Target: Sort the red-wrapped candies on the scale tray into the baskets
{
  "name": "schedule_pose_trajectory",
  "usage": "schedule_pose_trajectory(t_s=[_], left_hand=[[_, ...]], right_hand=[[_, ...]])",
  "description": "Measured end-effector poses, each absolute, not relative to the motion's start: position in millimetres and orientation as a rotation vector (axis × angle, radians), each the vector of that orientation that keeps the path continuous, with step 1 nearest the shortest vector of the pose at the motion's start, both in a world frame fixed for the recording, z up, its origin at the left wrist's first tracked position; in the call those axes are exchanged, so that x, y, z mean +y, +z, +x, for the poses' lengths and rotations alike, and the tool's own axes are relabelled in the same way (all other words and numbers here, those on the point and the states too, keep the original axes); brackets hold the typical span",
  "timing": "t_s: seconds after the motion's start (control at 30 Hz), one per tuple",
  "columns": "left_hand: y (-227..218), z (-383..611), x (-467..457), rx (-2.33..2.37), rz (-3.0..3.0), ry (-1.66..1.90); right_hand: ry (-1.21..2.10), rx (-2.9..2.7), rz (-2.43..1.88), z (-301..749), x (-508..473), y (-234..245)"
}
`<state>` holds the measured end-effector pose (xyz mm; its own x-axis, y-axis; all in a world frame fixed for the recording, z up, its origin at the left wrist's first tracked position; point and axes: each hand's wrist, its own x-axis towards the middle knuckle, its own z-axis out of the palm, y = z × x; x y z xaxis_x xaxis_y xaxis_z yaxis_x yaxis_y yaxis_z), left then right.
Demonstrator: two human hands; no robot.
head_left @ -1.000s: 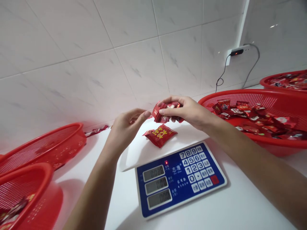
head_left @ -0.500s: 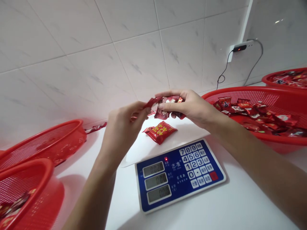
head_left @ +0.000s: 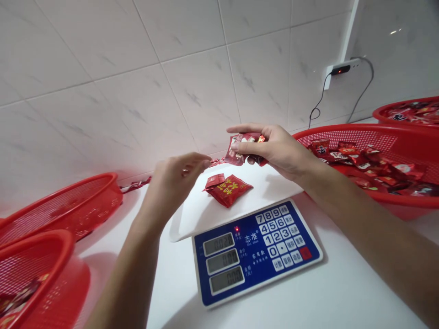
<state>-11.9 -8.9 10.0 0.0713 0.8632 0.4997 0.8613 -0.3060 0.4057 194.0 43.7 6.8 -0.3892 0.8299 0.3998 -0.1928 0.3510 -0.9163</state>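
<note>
My right hand [head_left: 274,148] is closed around several red-wrapped candies [head_left: 236,148], held above the far part of the scale's white tray [head_left: 264,187]. My left hand [head_left: 178,176] hovers over the tray's left side, thumb and fingertips together, with no packet visible between them. Below the hands, a red packet with yellow lettering [head_left: 231,191] lies on the tray, and a smaller red packet [head_left: 215,180] overlaps its upper left corner. In front of the tray is the scale's blue panel [head_left: 255,267] with keys and three displays.
On the right, a red basket [head_left: 363,130] holds many wrapped candies; another red basket [head_left: 380,112] stands behind it. Two red baskets [head_left: 103,183] [head_left: 65,246] are on the left. Red wrappers [head_left: 135,184] lie by the tiled wall. A cable [head_left: 315,109] hangs from a socket.
My left hand has let go of a small red packet and drawn slightly away from my right hand. That packet now rests on the tray. My right hand still grips its candies.
</note>
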Motion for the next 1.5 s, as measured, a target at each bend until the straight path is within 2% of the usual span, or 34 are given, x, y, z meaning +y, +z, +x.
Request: schedule_pose_trajectory(t_s=[0.1, 0.2, 0.5, 0.67, 0.77, 0.87, 1.0, 1.17, 1.3, 1.5], left_hand=[[17.2, -10.0, -17.7, 1.791, 2.205, 1.322], [19.5, -10.5, -20.6, 1.768, 2.15, 1.407], [17.9, -2.2, -20.7, 1.729, 2.18, 1.32], [15.5, 6.7, -23.3, 1.467, 2.21, 1.226], [10.9, 5.3, -19.2, 1.364, 2.016, 1.163], [4.5, 3.2, -12.9, 1.308, 1.859, 1.137], [-0.3, 2.5, -7.4, 1.4, 1.879, 1.1], [2.2, 3.7, -9.5, 1.524, 1.971, 1.07], [4.8, 11.3, -13.4, 1.587, 2.076, 1.052], [7.4, 1.4, -7.9, 1.703, 2.092, 1.158]], right_hand=[[1.25, -1.572, -0.58, 193.5, 43.7, 6.2], [1.248, -1.573, -0.575, 193.6, 44.3, 5.6], [1.266, -1.594, -0.567, 193.3, 41.8, 3.8], [1.565, -1.535, -0.419, 184.3, 40.1, -0.6], [1.669, -1.568, -0.353, 182.0, 42.0, -4.3], [1.604, -1.613, -0.412, 181.1, 44.0, -9.4], [1.484, -1.664, -0.54, 178.6, 48.5, -17.7], [1.62, -1.655, -0.495, 178.1, 53.6, -21.4], [1.548, -1.666, -0.597, 178.9, 54.1, -21.8], [1.63, -1.65, -0.531, 181.0, 55.4, -18.6]])
